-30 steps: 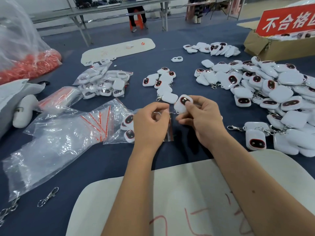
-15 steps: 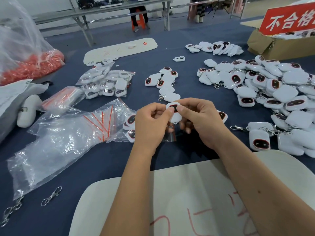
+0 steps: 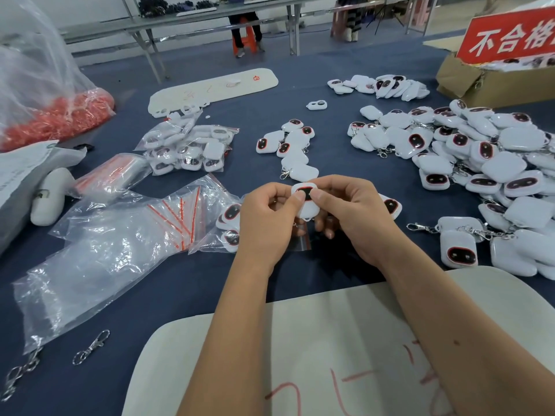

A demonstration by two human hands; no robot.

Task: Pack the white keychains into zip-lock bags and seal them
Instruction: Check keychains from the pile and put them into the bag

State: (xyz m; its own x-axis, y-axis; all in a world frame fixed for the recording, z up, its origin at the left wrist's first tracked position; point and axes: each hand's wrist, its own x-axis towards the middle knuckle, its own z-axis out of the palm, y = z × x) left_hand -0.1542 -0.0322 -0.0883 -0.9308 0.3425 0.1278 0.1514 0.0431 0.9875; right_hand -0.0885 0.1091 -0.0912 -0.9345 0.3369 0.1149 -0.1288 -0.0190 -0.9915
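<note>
Between both hands sits a white keychain point(image 3: 307, 202) with a dark red-rimmed face, partly inside a small clear zip-lock bag point(image 3: 301, 242) that hangs below it. My left hand point(image 3: 265, 223) pinches the bag and keychain from the left. From the right, my right hand point(image 3: 354, 214) pinches the keychain with thumb on top. A big heap of loose white keychains point(image 3: 480, 163) lies at the right, a smaller group point(image 3: 292, 148) ahead of my hands. Packed bags of keychains point(image 3: 189, 145) lie further left.
A pile of empty zip-lock bags point(image 3: 120, 244) with red strips lies left of my hands. A white foam board point(image 3: 300, 355) covers the near edge. Loose metal clasps point(image 3: 90, 346) lie at the near left. A cardboard box point(image 3: 480, 82) with a red sign stands far right.
The keychain has come down from above my fingertips into the mouth of the small bag, and both hands have closed in around it.
</note>
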